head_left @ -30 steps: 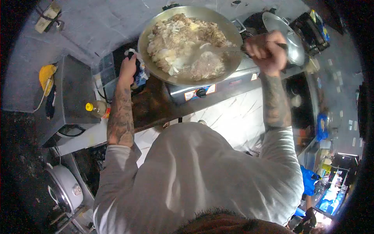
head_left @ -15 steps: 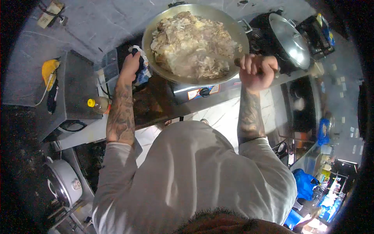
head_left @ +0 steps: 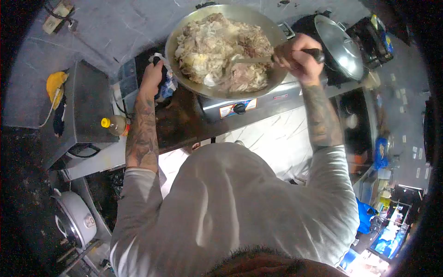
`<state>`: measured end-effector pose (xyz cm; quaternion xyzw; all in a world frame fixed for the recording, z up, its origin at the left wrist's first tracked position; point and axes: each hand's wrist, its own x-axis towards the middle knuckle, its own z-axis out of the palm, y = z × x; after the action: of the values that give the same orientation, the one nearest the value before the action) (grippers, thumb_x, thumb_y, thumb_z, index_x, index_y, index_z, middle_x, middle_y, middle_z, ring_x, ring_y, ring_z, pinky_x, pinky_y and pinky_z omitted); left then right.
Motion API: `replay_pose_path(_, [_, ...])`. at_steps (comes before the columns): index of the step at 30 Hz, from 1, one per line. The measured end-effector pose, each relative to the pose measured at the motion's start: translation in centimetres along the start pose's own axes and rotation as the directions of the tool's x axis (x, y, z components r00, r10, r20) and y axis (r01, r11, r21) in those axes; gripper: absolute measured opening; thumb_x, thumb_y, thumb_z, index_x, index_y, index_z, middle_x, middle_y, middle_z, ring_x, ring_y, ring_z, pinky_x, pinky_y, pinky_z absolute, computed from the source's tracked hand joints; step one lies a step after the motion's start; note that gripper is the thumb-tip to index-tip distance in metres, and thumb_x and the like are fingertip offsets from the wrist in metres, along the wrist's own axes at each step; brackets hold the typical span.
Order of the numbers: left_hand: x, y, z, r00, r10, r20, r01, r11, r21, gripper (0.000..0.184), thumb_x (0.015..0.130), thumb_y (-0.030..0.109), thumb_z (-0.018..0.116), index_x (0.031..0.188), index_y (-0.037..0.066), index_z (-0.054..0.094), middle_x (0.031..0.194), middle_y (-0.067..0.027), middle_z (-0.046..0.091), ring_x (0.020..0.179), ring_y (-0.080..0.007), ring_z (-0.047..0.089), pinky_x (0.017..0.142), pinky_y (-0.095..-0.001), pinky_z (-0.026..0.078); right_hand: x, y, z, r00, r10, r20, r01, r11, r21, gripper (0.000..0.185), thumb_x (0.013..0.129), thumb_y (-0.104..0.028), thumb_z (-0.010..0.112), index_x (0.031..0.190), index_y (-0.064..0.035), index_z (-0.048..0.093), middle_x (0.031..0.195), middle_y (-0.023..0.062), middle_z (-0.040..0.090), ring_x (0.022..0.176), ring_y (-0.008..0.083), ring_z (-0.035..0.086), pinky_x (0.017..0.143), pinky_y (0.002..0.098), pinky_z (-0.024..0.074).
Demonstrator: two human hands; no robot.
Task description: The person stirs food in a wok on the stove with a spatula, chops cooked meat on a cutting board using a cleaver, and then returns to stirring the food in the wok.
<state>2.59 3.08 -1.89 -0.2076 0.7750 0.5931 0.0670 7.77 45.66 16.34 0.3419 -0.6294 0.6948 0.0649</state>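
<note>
Pale, shredded food (head_left: 200, 46) looks part-mixed in wide, round metal pan (head_left: 279, 39); right hand (head_left: 302, 59) clamped on black-handled metal spatula (head_left: 256, 60), left hand (head_left: 151, 77) round black handle (head_left: 157, 59).

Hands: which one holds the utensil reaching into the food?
The right hand, closed around the utensil that dips into the food. The left hand instead grips something dark just left of the pan.

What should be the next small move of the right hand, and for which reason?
Probably slide the utensil under the smaller clump and turn it toward the larger mound: the right hand grips its handle, and its blade sits in the food, near where the two heaps part.
</note>
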Motion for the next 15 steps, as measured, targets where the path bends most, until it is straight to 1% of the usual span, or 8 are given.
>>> replay_pose_path(1, [-0.5,0.1,0.0,1.000,-0.005,0.002,0.005,1.000,0.000,0.050,0.096,0.040,0.049,0.129,0.003,0.050,0.118,-0.0145,0.059,0.103,-0.0303,0.059,0.086,-0.0457,0.046,0.1,-1.8,1.0,1.000,0.012,0.014,-0.014,0.990,0.143,0.017,0.075,-0.013,0.056,0.065,-0.0037,0.045,0.057,0.0085,0.049,0.048,0.0202,0.047,0.051,0.0355,0.0428])
replay_pose_path(3, [-1.2,0.5,0.2,0.998,0.044,-0.054,-0.042,0.998,0.039,0.047,0.095,0.040,0.049,0.125,0.004,0.052,0.114,-0.0136,0.060,0.099,-0.0293,0.060,0.080,-0.0449,0.048,0.1,-3.0,-0.7,0.995,-0.098,-0.011,0.098,0.977,0.188,0.016,0.079,-0.016,0.052,0.068,-0.0073,0.043,0.053,0.0067,0.044,0.045,0.0185,0.041,0.048,0.0360,0.0398])
replay_pose_path(6, [0.1,-0.6,0.1,0.997,0.079,-0.027,-0.079,0.997,-0.022,0.047,0.095,0.041,0.050,0.123,0.003,0.052,0.111,-0.0131,0.060,0.096,-0.0288,0.061,0.075,-0.0445,0.050,-0.4,-6.0,-1.8,0.990,-0.125,-0.068,0.139,0.953,0.269,0.016,0.086,-0.020,0.047,0.073,-0.0125,0.041,0.048,0.0000,0.028,0.041,0.0137,0.026,0.046,0.0329,0.0302])
replay_pose_path(9, [-1.6,1.0,0.3,0.999,0.038,-0.020,-0.039,0.999,-0.014,0.049,0.095,0.042,0.050,0.124,0.003,0.051,0.112,-0.0136,0.060,0.097,-0.0292,0.061,0.076,-0.0452,0.050,-1.8,-6.1,-2.8,0.984,-0.124,-0.129,0.165,0.908,0.386,0.016,0.086,-0.022,0.047,0.072,-0.0170,0.042,0.048,-0.0036,0.026,0.041,0.0122,0.024,0.046,0.0302,0.0287])
replay_pose_path(11, [-0.1,-0.3,0.0,0.999,0.054,0.001,-0.054,0.998,-0.011,0.049,0.095,0.042,0.050,0.123,0.003,0.052,0.111,-0.0135,0.060,0.096,-0.0287,0.061,0.076,-0.0446,0.050,-3.3,-3.8,-2.0,0.960,-0.008,-0.280,0.126,0.904,0.408,0.017,0.086,-0.022,0.048,0.071,-0.0180,0.041,0.048,-0.0039,0.025,0.042,0.0118,0.024,0.046,0.0298,0.0278])
replay_pose_path(12, [0.4,-0.8,-0.2,0.997,0.069,0.026,-0.069,0.998,-0.007,0.048,0.095,0.043,0.050,0.122,0.003,0.053,0.110,-0.0134,0.061,0.095,-0.0283,0.061,0.075,-0.0440,0.050,-3.3,-2.4,-0.2,0.929,-0.030,-0.370,0.160,0.932,0.325,0.026,0.092,-0.025,0.048,0.068,-0.0174,0.039,0.047,-0.0050,0.021,0.041,0.0105,0.022,0.046,0.0289,0.0238])
replay_pose_path(13, [0.4,-0.7,-0.1,0.998,0.065,0.025,-0.065,0.998,-0.003,0.048,0.095,0.043,0.050,0.122,0.003,0.053,0.110,-0.0134,0.061,0.095,-0.0283,0.061,0.075,-0.0440,0.050,-4.2,0.3,-0.3,0.907,0.063,-0.416,0.116,0.912,0.393,0.018,0.085,-0.021,0.050,0.070,-0.0164,0.039,0.050,-0.0033,0.023,0.043,0.0122,0.024,0.047,0.0305,0.0284])
replay_pose_path(15, [-0.4,0.0,0.7,0.984,0.026,-0.177,-0.012,0.997,0.080,0.048,0.095,0.042,0.050,0.120,0.002,0.055,0.109,-0.0131,0.062,0.095,-0.0274,0.061,0.077,-0.0440,0.048,-3.8,4.1,2.3,0.789,0.041,-0.613,0.242,0.896,0.373,0.019,0.087,-0.016,0.050,0.071,-0.0142,0.040,0.051,-0.0014,0.021,0.042,0.0127,0.023,0.045,0.0321,0.0286])
